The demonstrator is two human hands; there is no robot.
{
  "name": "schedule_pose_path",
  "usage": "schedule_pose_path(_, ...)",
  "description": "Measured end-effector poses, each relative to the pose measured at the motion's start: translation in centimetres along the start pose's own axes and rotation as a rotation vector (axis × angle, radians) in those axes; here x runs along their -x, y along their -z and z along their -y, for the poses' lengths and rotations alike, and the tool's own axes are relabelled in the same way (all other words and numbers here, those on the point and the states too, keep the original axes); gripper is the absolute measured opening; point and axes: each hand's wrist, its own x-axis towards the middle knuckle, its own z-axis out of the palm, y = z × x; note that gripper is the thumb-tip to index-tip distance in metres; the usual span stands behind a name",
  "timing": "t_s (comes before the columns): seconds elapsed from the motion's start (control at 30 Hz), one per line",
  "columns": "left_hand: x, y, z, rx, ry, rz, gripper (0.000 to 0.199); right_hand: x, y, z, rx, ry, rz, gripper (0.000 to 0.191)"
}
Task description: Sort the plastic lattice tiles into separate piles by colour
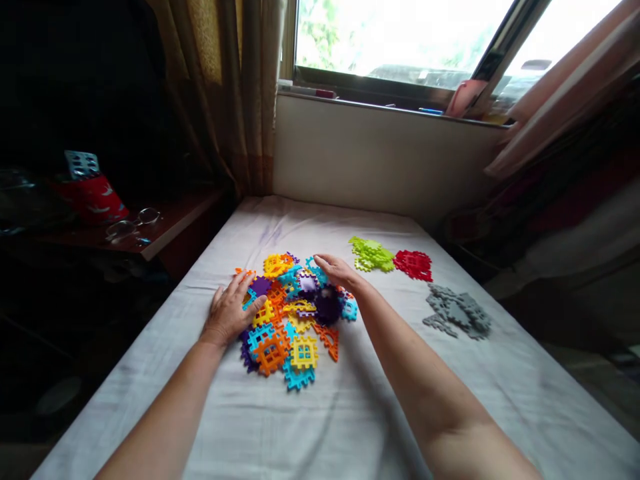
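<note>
A loose heap of toothed plastic building tiles [273, 350] in orange, yellow, blue and purple lies in the middle of the sheet-covered surface. My left hand [233, 310] rests against the heap's left side, its fingers spread and holding nothing. On the far right of the heap is my right hand [337, 270], with its fingers stretched out over the tiles; its underside is hidden. A dark purple tile [329, 307] lies just below it. Off to the right are separate piles of green tiles [371, 255], red tiles [413, 265] and grey tiles [459, 311].
The white sheet [270, 427] has creases and reaches the wall below a window [390, 40]. A wooden desk [175, 223] on the left bears eyeglasses [133, 225] and a red container [95, 199]. Curtains [225, 100] hang at the back left; fabrics hang at the right.
</note>
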Motion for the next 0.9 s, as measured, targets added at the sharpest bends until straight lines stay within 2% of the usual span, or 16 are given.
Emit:
schedule_pose_path(0.1, -0.1, 0.1, 0.1, 0.012, -0.023, -0.063, 0.066, 3.0, 1.0, -0.5, -0.072, -0.097, -0.033, 0.043)
schedule_pose_path(0.17, 0.3, 0.2, 0.0, 0.020, -0.040, -0.107, 0.068, 5.6, 1.9, -1.5, -0.002, -0.212, -0.077, 0.047)
schedule_pose_path(0.23, 1.5, 0.4, -0.6, 0.033, -0.120, -0.112, 0.071, 8.4, 2.5, -2.6, 0.075, -0.267, -0.057, 0.058)
schedule_pose_path(0.37, 5.2, 0.8, -2.9, 0.001, -0.432, 0.015, 0.083, 13.0, 2.1, -3.3, 0.145, -0.168, 0.054, 0.087)
schedule_pose_path(0.43, 6.7, 0.7, -4.3, -0.031, -0.517, 0.089, 0.083, 14.0, 0.9, -2.6, 0.170, -0.114, 0.038, 0.086)
schedule_pose_path(0.53, 7.3, 0.4, -6.4, -0.062, -0.490, 0.112, 0.065, 14.0, -1.7, -1.4, 0.103, -0.051, -0.132, 0.058)
schedule_pose_path(0.6, 6.9, -0.1, -7.6, -0.080, -0.408, 0.038, 0.051, 13.8, -3.2, -1.1, -0.017, 0.000, -0.281, 0.045)
schedule_pose_path(0.7, 6.2, -0.7, -8.8, -0.087, -0.328, -0.108, 0.039, 13.8, -4.3, -1.7, -0.180, 0.053, -0.428, 0.038)
schedule_pose_path(0.8, 6.2, -0.7, -8.6, -0.054, -0.333, -0.225, 0.034, 14.3, -4.3, -2.7, -0.277, 0.011, -0.497, 0.035)
schedule_pose_path(0.9, 6.7, 0.2, -6.7, -0.034, -0.263, -0.334, 0.032, 14.7, -4.0, -3.1, -0.324, -0.042, -0.519, 0.033)
